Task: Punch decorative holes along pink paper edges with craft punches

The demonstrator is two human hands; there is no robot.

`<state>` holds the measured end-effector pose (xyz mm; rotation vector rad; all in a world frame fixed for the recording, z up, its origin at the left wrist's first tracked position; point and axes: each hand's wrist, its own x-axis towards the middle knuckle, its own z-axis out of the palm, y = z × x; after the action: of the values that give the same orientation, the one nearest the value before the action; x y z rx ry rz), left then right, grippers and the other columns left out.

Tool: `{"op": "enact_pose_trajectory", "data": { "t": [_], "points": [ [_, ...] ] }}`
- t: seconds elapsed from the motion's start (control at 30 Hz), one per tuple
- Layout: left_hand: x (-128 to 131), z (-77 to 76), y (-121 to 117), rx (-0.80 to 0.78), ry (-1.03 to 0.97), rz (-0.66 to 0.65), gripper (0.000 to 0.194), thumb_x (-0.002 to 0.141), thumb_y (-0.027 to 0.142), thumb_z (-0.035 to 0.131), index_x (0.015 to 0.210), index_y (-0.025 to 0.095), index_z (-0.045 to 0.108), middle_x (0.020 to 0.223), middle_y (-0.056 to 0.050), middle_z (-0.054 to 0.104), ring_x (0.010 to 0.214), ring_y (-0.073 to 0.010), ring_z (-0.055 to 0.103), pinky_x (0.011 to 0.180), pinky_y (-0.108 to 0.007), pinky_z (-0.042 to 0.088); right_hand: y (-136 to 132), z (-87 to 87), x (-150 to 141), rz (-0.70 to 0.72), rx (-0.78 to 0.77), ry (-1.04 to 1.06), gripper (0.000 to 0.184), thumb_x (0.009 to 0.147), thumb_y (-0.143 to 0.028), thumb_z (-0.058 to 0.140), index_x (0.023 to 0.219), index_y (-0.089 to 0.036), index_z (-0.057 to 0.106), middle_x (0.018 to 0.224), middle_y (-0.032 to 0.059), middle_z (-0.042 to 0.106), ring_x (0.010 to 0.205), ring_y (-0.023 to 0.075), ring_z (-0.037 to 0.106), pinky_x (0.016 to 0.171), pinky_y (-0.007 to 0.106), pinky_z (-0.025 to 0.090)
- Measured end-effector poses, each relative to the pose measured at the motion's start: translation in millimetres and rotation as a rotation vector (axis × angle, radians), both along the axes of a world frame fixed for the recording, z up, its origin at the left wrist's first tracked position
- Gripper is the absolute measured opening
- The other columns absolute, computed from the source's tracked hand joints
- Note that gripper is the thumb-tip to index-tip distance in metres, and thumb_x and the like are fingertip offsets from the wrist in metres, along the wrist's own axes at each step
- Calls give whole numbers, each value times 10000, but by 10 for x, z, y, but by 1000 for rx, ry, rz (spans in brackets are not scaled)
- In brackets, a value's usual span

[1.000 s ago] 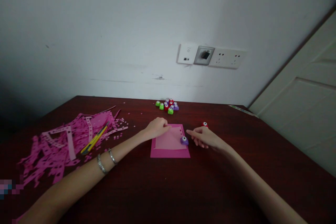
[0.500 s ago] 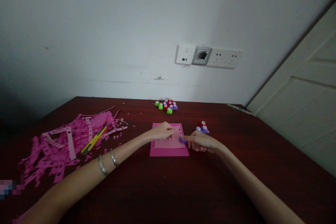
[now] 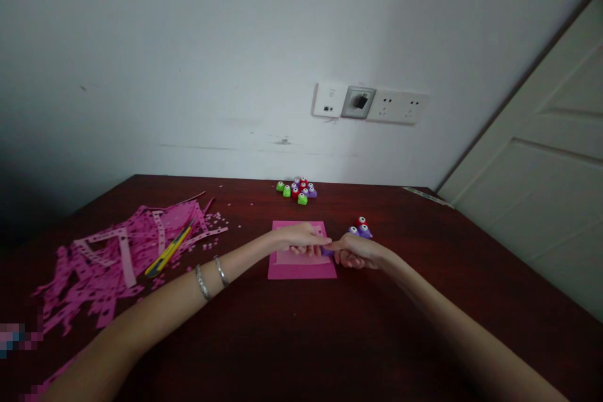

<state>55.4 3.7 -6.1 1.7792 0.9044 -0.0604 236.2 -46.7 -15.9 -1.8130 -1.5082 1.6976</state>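
Note:
A purple craft punch (image 3: pixel 326 252) sits at the right edge of a light pink sheet (image 3: pixel 287 258), mostly covered by my fingers. Beneath that sheet lies a darker pink sheet (image 3: pixel 301 272). My right hand (image 3: pixel 357 252) grips the punch from the right, fingers curled and thumb reaching over its top. From the left, my left hand (image 3: pixel 301 240) stretches across the paper, and its tip meets the right thumb over the punch. Its other fingers are bent above the paper, and their exact hold is partly hidden.
Several red, green and purple punches (image 3: pixel 302 198) cluster near the wall. Three more punches (image 3: pixel 364 231) stand behind my right hand. At left, a yellow utility knife (image 3: pixel 169 249) rests on a heap of pink paper scraps (image 3: pixel 94 282). A thin strip (image 3: pixel 428 196) lies at the far right.
My left hand has moved right, from holding the paper's middle to the punch, where it meets my right thumb. The right hand stays at the punch. The view has shifted slightly.

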Motion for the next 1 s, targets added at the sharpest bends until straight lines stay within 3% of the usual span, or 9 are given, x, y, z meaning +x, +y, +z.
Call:
{"op": "enact_pose_trajectory", "data": {
  "t": [0.27, 0.5, 0.67, 0.8, 0.9, 1.0],
  "points": [
    [67, 71, 135, -108, 54, -85, 549, 593, 673, 601, 660, 128, 625, 522, 5, 454, 405, -43, 280, 424, -244, 164, 98, 127, -23, 52, -194, -55, 418, 760, -463, 562, 538, -108, 561, 368, -33, 462, 263, 9, 308, 261, 107, 210],
    [75, 102, 96, -81, 72, -113, 493, 692, 619, 548, 649, 134, 623, 493, 19, 444, 388, -46, 301, 403, -227, 185, 150, 132, -18, 85, -252, -77, 423, 801, -426, 513, 523, -110, 552, 368, -36, 439, 261, 5, 273, 262, 109, 190],
    [78, 113, 57, 146, 97, -129, 464, 749, 569, 493, 651, 133, 623, 484, 10, 486, 396, -56, 363, 417, -216, 271, 94, 155, -28, 82, -172, -94, 436, 775, -468, 536, 516, -118, 545, 348, -32, 449, 255, 12, 274, 266, 122, 186],
    [40, 140, 30, 362, 23, -125, 455, 762, 541, 474, 587, 137, 591, 480, 11, 493, 411, -68, 403, 443, -220, 310, -20, 178, -54, 90, 63, -175, 510, 730, -568, 541, 458, -137, 511, 339, -29, 438, 260, 30, 307, 262, 152, 186],
    [-49, 178, 32, 595, -32, -54, 435, 774, 514, 462, 582, 144, 584, 517, 2, 520, 466, -83, 436, 471, -223, 305, -102, 169, -58, 105, 203, -200, 566, 710, -648, 504, 440, -151, 482, 350, -30, 426, 268, 35, 314, 271, 167, 198],
    [-184, 200, 46, 764, -6, 21, 360, 753, 482, 509, 642, 152, 599, 620, -15, 578, 551, -105, 479, 510, -230, 311, -155, 162, -29, 90, 229, -217, 572, 677, -701, 491, 480, -164, 467, 375, -38, 432, 276, 35, 300, 281, 175, 203]
  ]
}}
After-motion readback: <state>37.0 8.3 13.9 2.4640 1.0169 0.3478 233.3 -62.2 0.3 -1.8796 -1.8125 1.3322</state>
